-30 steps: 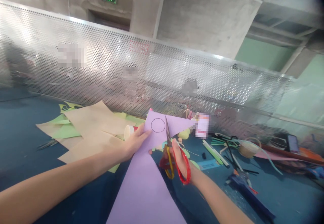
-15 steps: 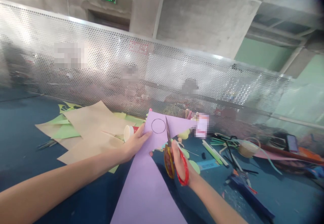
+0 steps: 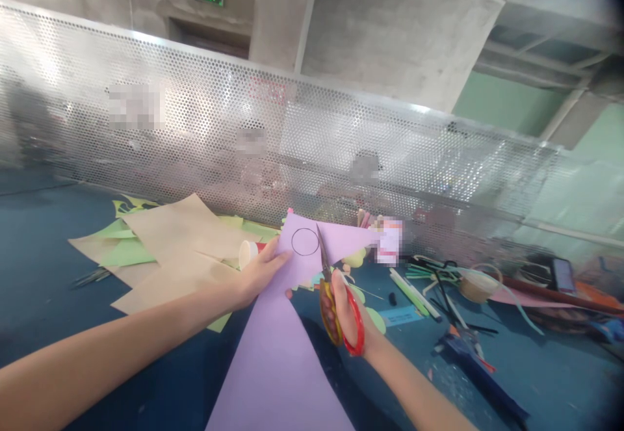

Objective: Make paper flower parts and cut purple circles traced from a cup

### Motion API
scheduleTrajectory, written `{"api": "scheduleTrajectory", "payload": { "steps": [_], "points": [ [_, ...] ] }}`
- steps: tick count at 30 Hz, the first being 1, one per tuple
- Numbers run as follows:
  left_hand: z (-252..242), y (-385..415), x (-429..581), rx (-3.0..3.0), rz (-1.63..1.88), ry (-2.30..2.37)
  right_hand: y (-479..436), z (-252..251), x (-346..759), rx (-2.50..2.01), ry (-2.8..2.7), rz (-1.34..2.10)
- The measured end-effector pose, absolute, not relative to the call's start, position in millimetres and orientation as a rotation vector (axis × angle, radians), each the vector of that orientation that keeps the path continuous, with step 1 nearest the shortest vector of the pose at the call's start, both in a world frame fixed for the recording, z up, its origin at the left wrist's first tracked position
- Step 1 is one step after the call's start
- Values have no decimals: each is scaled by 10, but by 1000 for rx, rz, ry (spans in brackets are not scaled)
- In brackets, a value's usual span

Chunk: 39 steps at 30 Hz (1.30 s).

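Note:
My left hand (image 3: 266,268) pinches a sheet of purple paper (image 3: 287,366) near its far end, thumb on top and a fingertip showing below. A black circle (image 3: 305,242) is drawn on that far end. My right hand (image 3: 347,311) grips scissors (image 3: 351,327) with red and yellow handles, fingers through the loops. Just right of the circle, the dark blade lies over the paper; the other blade is hidden. From there a purple flap stretches to the right, and the near part of the sheet hangs down toward me.
Tan sheets (image 3: 170,236) and green paper pieces (image 3: 127,252) lie at left, beside a paper cup (image 3: 247,255). Right of my hands are green and white sticks (image 3: 414,294), a tape roll (image 3: 478,285), a dark blue tool (image 3: 482,372) and a phone (image 3: 564,276). A perforated metal screen (image 3: 195,112) stands behind.
The scissors' handles have shifted slightly right, and the blade tip has moved slightly left toward the circle. The paper's near part has swung a little left. My left hand has barely moved.

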<state>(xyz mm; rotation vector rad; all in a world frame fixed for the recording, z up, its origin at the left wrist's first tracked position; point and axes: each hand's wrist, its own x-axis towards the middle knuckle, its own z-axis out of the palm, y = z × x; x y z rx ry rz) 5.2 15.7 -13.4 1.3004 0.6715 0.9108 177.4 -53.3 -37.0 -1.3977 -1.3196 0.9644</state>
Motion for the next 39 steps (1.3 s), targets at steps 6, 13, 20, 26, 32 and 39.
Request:
{"api": "scheduleTrajectory", "payload": {
  "steps": [6, 13, 20, 26, 32, 39],
  "points": [
    [-110, 180, 38, 1289, 922, 683, -527, -375, 1784, -1429, -1321, 1045],
    [-42, 179, 10, 1322, 924, 689, -560, -288, 1717, -1505, -1254, 1057],
    [-38, 178, -2, 1326, 911, 689, -595, -260, 1687, -1520, -1251, 1034],
    [-42, 286, -73, 1380, 873, 672, -561, -295, 1741, -1517, -1230, 1055],
    [90, 581, -301, 1738, 877, 892, -536, -232, 1820, -1494, -1246, 1157],
    [202, 187, -150, 2089, 1131, 903, -585, -110, 1825, -1446, -1297, 1098]
  ]
}}
